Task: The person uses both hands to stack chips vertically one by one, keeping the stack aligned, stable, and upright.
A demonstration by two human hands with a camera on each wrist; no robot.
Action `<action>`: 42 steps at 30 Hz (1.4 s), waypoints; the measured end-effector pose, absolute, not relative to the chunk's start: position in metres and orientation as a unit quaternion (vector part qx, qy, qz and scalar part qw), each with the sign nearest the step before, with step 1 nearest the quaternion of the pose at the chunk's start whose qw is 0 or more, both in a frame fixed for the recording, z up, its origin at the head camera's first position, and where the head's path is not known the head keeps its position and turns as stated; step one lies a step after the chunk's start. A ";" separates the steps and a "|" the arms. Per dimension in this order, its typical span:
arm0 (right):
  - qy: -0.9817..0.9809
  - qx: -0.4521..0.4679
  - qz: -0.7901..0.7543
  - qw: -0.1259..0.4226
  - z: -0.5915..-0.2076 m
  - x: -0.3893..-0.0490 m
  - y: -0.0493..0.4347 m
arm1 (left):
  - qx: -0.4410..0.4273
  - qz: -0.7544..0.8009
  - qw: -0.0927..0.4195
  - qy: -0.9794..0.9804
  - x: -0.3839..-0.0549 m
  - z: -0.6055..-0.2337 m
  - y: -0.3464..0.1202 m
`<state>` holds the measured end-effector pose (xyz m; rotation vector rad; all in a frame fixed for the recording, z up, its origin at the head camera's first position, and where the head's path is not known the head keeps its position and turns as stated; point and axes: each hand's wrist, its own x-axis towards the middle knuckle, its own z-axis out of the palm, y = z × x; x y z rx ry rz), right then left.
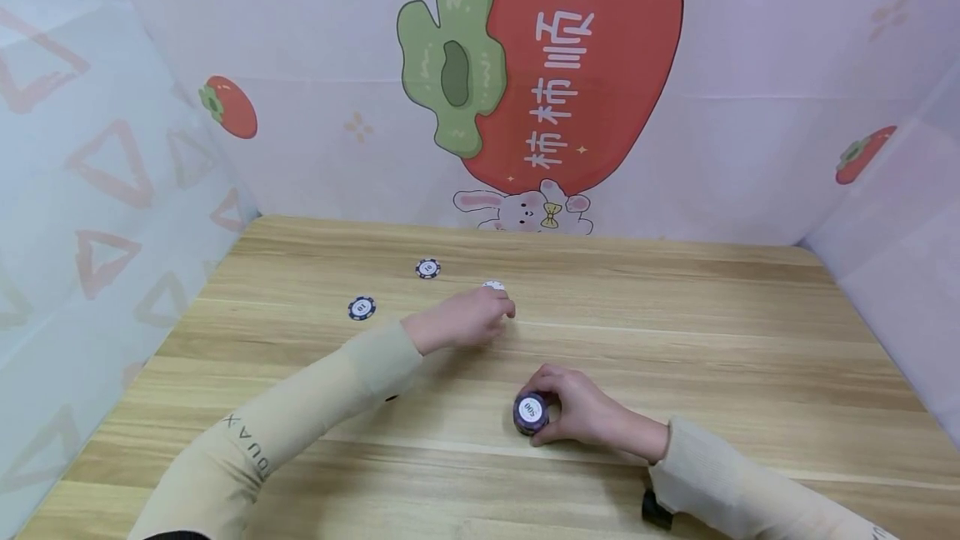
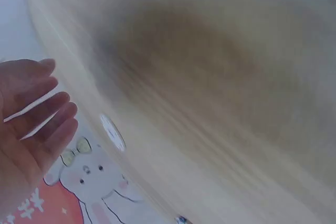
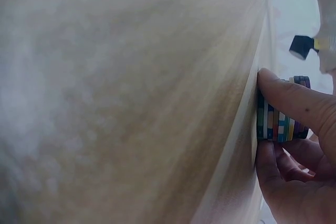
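Note:
My right hand (image 1: 577, 408) grips a stack of poker chips (image 1: 531, 412) on the table, thumb on one side and fingers on the other. The top chip is dark and reads 500. Edges of several colours show along the stack (image 3: 278, 121) in the right wrist view. My left hand (image 1: 467, 319) is over the table with nothing in it, its fingers (image 2: 50, 111) loosely bent. A white poker chip (image 1: 493, 284) lies just beyond the left hand, partly hidden by it in the head view. The left wrist view shows this white chip (image 2: 113, 132) apart from the fingers.
Two dark-rimmed chips marked 10 lie farther left, one near the back (image 1: 428, 268) and one closer (image 1: 362, 307). A small dark thing (image 1: 392, 397) peeks out by the left sleeve. Behind the wooden table (image 1: 675, 315) hangs a printed cloth (image 1: 750, 65).

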<state>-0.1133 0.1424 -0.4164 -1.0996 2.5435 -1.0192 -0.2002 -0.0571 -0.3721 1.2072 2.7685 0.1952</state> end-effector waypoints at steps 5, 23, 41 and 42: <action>0.860 -0.364 -0.344 0.100 -0.417 -0.113 0.143 | 0.384 0.063 0.067 0.919 -0.217 -0.377 -0.058; 0.859 -0.358 -0.349 0.106 -0.418 -0.115 0.142 | 0.335 0.059 0.094 0.936 -0.240 -0.390 -0.060; 0.861 -0.349 -0.350 0.117 -0.416 -0.114 0.142 | 0.314 0.047 0.066 0.946 -0.239 -0.388 -0.058; 0.861 -0.353 -0.349 0.114 -0.416 -0.114 0.142 | 0.315 0.041 0.062 0.946 -0.240 -0.388 -0.058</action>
